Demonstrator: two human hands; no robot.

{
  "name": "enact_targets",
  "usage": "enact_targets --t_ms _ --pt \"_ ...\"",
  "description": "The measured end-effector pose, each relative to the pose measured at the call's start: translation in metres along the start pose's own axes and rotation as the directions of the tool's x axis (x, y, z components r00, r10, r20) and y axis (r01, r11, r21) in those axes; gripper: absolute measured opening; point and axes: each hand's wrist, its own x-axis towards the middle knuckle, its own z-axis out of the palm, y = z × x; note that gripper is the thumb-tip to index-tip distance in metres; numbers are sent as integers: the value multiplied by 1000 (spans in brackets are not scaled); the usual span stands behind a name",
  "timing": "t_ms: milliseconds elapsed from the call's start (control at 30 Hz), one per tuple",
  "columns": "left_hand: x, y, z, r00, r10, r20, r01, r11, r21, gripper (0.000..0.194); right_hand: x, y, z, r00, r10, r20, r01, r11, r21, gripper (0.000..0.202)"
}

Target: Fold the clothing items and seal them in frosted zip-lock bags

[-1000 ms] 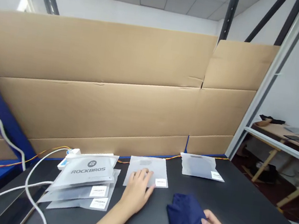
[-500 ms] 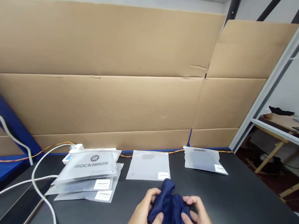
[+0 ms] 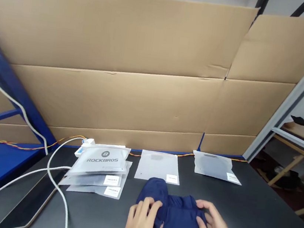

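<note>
A folded piece of navy blue stretchy-looking fabric (image 3: pixel 182 222) lies on the black tabletop; its exact kind I cannot make out. It has a rounded, raised fold on its left and a flatter, seamed part on its right. My left hand (image 3: pixel 142 221) bends its fingers over the lower left of the fabric, thumb near the middle fold. At the right edge, my right hand (image 3: pixel 214 227) grips the fabric between thumb and fingers. Just behind the fabric lies a frosted plastic bag (image 3: pixel 158 165) with a white label.
Several frosted ROCKBROS bags (image 3: pixel 101 161) are stacked at left, by a white cable (image 3: pixel 55 187) and a dark flat device (image 3: pixel 31 202). Another frosted bag (image 3: pixel 214 165) lies at back right. A cardboard panel (image 3: pixel 131 100) stands along the rear edge.
The bunched fabric has been spread out flatter and wider to the right. My left hand has moved from its side to on top of it. The view has shifted slightly left.
</note>
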Motion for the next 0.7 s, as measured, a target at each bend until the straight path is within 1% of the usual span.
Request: enact_targets --t_ms 67,133,233,300,367,400,433,500,567,633,667,700 --pt "-5 -12 -10 999 -36 -22 35 998 -61 34 -1 5 -13 999 -3 -49 -1 997 -77 29" --pt "-16 -35 -21 993 -92 -72 85 992 -96 34 -3 9 -26 997 -15 -78 4 991 -134 27" --pt "-34 -71 -38 967 -194 -167 190 981 -40 40 -7 12 -40 996 -40 -85 17 969 -248 24" --pt "-42 -85 -47 950 -197 -241 209 977 27 41 -7 13 -44 996 -49 -76 22 944 -330 23" --pt "-42 -88 -52 948 -136 -289 165 983 81 40 -4 14 -45 996 -54 -66 25 926 -376 25" --pt "-39 -85 -53 953 -95 -289 128 987 98 39 -3 14 -44 996 -57 -65 27 922 -387 27" --pt "-34 -80 -53 962 -60 -265 91 990 106 39 0 14 -44 996 -61 -66 30 918 -395 30" --pt "-21 -69 -51 986 -18 -168 35 994 103 43 4 11 -42 995 -82 -63 49 906 -421 30" --pt "-7 -61 -50 997 -22 -70 29 996 87 46 7 4 -42 991 -130 -30 103 888 -448 24" --pt "2 -58 -51 1000 -20 -24 22 998 64 42 6 -6 -46 982 -185 26 177 875 -450 18" --pt "3 -59 -53 1000 7 -8 -6 999 44 38 3 -12 -49 975 -213 61 218 870 -441 16" --pt "1 -60 -55 998 60 13 -60 998 16 32 -2 -17 -53 966 -242 94 258 865 -430 14"
